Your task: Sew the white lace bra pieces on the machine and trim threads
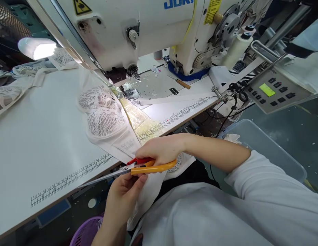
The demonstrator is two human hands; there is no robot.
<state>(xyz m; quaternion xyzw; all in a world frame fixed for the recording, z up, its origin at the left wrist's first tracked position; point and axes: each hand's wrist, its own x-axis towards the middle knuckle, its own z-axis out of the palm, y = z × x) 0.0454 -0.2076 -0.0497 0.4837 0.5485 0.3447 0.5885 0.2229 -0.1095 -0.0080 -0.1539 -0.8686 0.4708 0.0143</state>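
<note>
A white lace bra (106,121) lies partly on the table by the sewing machine, and its band hangs over the front edge towards my lap. My right hand (162,148) is wrapped round the handles of a pair of scissors (153,168) with orange and red grips. Their long blades point left, just above the table edge. Below the scissors' pivot, my left hand (126,193) pinches the bra's white fabric between thumb and fingers. The scissors and my right hand hide part of the band. Whether the blades touch the cloth, I cannot tell.
A white sewing machine (159,30) stands over the table (46,136), which has printed rulers along its front. A wooden-handled tool (183,83) lies beside the machine. More lace bras (10,90) lie at left. A clear bin (266,147) and a purple basket (84,232) stand below.
</note>
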